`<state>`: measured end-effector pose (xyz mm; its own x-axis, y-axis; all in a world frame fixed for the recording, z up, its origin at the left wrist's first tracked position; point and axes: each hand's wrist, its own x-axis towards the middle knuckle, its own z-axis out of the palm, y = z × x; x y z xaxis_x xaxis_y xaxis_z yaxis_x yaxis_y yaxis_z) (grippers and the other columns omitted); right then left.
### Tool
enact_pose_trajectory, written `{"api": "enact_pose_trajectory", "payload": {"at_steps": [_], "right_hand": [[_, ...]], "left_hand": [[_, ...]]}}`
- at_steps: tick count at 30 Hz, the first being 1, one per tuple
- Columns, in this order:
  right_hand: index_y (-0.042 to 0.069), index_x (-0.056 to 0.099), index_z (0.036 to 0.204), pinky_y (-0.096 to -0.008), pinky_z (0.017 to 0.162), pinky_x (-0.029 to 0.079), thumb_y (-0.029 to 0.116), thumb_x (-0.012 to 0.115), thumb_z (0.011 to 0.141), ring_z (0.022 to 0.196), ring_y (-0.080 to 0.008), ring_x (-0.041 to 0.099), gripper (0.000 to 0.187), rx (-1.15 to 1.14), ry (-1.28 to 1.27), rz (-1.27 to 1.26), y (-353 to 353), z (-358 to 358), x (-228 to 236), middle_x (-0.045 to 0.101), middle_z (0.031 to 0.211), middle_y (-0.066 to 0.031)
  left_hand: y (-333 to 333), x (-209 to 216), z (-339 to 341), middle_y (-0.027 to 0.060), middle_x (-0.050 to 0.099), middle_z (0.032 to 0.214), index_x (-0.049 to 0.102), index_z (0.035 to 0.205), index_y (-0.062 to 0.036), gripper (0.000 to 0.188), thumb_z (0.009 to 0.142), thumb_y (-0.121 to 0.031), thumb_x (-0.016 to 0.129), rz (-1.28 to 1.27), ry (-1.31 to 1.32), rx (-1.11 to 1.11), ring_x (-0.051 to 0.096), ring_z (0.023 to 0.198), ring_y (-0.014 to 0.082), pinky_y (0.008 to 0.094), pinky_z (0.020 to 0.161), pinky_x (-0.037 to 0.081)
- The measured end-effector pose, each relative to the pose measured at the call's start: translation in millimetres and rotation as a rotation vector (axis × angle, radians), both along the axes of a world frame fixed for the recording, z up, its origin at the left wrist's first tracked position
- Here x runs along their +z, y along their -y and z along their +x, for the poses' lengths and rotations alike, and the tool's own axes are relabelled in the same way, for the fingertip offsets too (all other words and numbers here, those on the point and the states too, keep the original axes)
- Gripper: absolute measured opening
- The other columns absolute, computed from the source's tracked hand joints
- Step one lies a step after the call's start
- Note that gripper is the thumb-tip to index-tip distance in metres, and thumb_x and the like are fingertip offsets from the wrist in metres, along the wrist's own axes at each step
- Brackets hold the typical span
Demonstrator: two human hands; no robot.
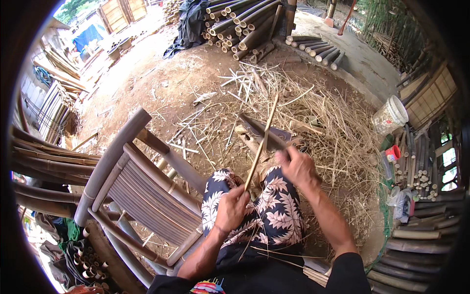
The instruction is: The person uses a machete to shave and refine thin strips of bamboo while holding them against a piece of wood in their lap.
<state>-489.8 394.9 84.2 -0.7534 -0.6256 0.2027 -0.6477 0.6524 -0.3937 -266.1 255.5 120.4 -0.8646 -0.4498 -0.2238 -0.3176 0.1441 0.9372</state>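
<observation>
The left hand (231, 210) is clenched around the near end of a thin bamboo strip (259, 153), low over the person's lap. The right hand (297, 169) is closed too, grasping a dark-bladed knife (253, 126) whose handle the fist hides. The strip slants up and away from the left hand, its far end reaching out above the ground (132, 93); the blade crosses it in view, though whether the two touch I cannot tell.

Beneath both hands are the person's knees in dark trousers (281, 208) with a pale leaf print. Just left of them, a bamboo frame (152, 201) stands tilted, filled with close parallel slats. Beyond the knees, pale shavings (338, 142) lie in a loose heap over the middle of the ground, spreading toward its right edge.

At that right edge stands a whitish bucket (390, 116), tilted, with a small red container (393, 153) nearer the person. Cut bamboo pieces (422, 179) are stacked just beyond.

Along the far edge of the ground rises a pile of dark bamboo poles (240, 29), cut ends facing the person, with a dark sheet (188, 27) draped beside its left side. Shorter poles (318, 49) lie in a row to its right, by the edge of a concrete slab (362, 66).
</observation>
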Motion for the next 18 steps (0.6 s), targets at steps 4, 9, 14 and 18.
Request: {"api": "enact_pose_trajectory", "payload": {"at_steps": [4, 9, 14, 18], "right_hand": [[0.009, 0.055, 0.084, -0.0259, 0.034, 0.024, 0.07, 0.026, 0.094, 0.041, -0.0064, 0.032, 0.068, -0.304, 0.297, -0.047, -23.7, -57.2, 52.3, 0.037, 0.054, 0.0073], [0.005, 0.057, 0.086, -0.0256, 0.032, 0.029, 0.06, 0.035, 0.097, 0.04, -0.0069, 0.037, 0.06, -0.14, 0.176, -0.141, -21.8, -13.3, 53.1, 0.042, 0.052, 0.0041], [0.008, 0.055, 0.08, -0.039, 0.042, 0.047, 0.055, 0.048, 0.095, 0.047, -0.0231, 0.059, 0.05, 0.296, -0.056, -0.239, -3.9, 91.3, 45.4, 0.057, 0.059, -0.0089], [0.008, 0.054, 0.084, -0.0391, 0.042, 0.046, 0.056, 0.049, 0.094, 0.048, -0.0241, 0.059, 0.049, 0.183, -0.076, -0.249, -3.3, 69.0, 25.5, 0.057, 0.059, -0.009]], "left_hand": [[-18.6, -2.2, 74.3, -0.0012, 0.054, 0.074, 0.062, 0.122, -0.0017, 0.029, 0.099, -0.018, 0.054, 0.041, -0.118, -0.052, 0.047, 0.061, 0.0047, 0.0212, 0.052, 0.038], [0.7, 16.1, 43.0, 0.0012, 0.057, 0.069, 0.046, 0.138, -0.0034, 0.043, 0.103, -0.028, 0.044, 0.568, -0.063, 0.031, 0.044, 0.044, 0.0067, 0.0197, 0.04, 0.036], [6.0, 26.4, -14.9, 0.0008, 0.054, 0.064, 0.059, 0.118, -0.002, 0.03, 0.102, -0.025, 0.047, 0.682, -0.241, 0.126, 0.043, 0.043, 0.0056, 0.0194, 0.038, 0.033], [-12.5, 32.4, -22.0, -0.0047, 0.049, 0.068, 0.06, 0.12, 0.0014, 0.029, 0.101, -0.018, 0.051, 0.573, -0.247, 0.206, 0.039, 0.052, 0.0029, 0.0187, 0.045, 0.03]]}}
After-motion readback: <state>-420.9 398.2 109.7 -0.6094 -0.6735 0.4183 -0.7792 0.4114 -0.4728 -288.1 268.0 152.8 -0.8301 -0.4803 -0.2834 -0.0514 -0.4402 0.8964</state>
